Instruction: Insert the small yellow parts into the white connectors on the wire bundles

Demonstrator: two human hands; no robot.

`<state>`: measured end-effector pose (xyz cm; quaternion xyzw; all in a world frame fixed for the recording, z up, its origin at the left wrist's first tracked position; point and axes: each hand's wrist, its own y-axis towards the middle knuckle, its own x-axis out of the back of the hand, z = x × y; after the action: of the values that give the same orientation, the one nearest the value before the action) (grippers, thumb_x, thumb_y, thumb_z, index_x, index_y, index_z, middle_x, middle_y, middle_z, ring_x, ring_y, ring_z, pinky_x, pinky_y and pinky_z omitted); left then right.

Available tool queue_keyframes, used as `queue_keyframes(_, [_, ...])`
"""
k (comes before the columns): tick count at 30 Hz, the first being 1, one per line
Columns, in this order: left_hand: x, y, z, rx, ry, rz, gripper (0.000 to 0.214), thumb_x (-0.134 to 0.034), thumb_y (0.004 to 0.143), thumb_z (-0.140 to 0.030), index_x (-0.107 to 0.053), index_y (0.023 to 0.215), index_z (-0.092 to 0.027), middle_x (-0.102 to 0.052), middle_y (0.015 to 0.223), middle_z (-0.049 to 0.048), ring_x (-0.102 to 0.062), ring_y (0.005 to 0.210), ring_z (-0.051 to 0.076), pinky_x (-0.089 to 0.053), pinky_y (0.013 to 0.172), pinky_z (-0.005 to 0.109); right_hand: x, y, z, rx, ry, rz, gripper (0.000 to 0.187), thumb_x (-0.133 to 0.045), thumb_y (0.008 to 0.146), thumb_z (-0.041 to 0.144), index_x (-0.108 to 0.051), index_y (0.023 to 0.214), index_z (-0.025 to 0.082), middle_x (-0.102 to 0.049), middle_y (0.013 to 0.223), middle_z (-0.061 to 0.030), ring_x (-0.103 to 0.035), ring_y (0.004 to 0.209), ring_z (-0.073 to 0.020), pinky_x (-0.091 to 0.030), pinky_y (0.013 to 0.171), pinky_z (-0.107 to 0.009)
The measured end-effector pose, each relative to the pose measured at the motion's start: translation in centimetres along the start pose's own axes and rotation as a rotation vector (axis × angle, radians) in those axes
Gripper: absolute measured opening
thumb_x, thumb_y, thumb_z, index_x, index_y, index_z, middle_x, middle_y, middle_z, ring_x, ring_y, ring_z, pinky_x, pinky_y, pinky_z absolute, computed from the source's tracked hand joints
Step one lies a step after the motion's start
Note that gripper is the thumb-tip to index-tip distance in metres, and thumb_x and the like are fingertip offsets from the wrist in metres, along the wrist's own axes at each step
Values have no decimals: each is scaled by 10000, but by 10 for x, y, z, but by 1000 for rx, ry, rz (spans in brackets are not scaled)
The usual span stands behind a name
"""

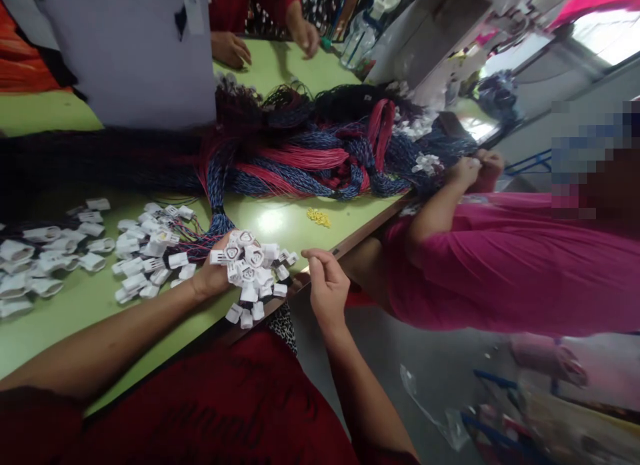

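At the table's [295, 230] near edge, my left hand [215, 273] grips a bunch of white connectors [253, 268]. My right hand [330, 288] is curled just beside; whether it pinches anything, I cannot tell. Judged step: connector handling; the next move calls for steady left support.

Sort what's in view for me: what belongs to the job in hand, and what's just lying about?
Part of the job, it seems:
connectors, bunched in the left hand
wires
yellow bits, on the table

Likely just lying about:
bottle
clear plastic, on the floor
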<state>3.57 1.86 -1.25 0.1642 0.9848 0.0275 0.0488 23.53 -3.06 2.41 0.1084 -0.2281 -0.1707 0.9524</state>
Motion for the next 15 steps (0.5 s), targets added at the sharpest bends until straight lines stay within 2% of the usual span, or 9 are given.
queue_keyframes(2, [-2,4,-2,-8,1,-18,305,-613,703,-336,-587,965,-182,-663,831,58,-609,835,243,-493,804,403,-5,4,1,19,1,58,184,-498,845,283,-645,906,191,-673,947,-59,-615,924,-175,-479,865,-339])
queue_keyframes(5, [-4,8,-4,-41,75,-10,285,-581,714,-284,-580,980,-181,-655,850,59,-602,838,233,-483,811,376,-17,10,-1,19,-3,210,259,-501,838,311,-608,1044,194,-658,1048,-75,-604,984,-186,-475,884,-339])
queue_keyframes(8, [-4,9,-3,-110,187,83,270,-576,702,-261,-577,952,-161,-635,889,74,-582,876,231,-467,821,362,-25,13,-7,-31,16,318,318,-455,862,319,-554,1135,191,-663,1051,-84,-618,955,-186,-486,856,-341])
queue_keyframes(10, [-3,8,1,-191,311,153,178,-587,688,-246,-580,845,-162,-616,830,64,-558,833,216,-450,815,361,-27,15,-11,-71,41,320,317,-409,886,322,-542,1143,194,-675,1017,-78,-625,937,-183,-490,843,-341])
queue_keyframes(12, [-4,7,5,-230,425,171,69,-576,700,-222,-560,747,-175,-588,754,39,-532,771,194,-438,795,354,-25,15,-13,-114,73,302,316,-381,901,336,-549,1129,197,-682,994,-70,-629,919,-177,-496,824,-330])
queue_keyframes(15, [-8,6,8,-171,449,91,63,-564,715,-207,-558,771,-182,-596,774,28,-548,789,189,-445,775,334,-21,14,-14,-162,83,269,311,-390,896,353,-584,1082,197,-675,1018,-67,-630,904,-174,-501,810,-315])
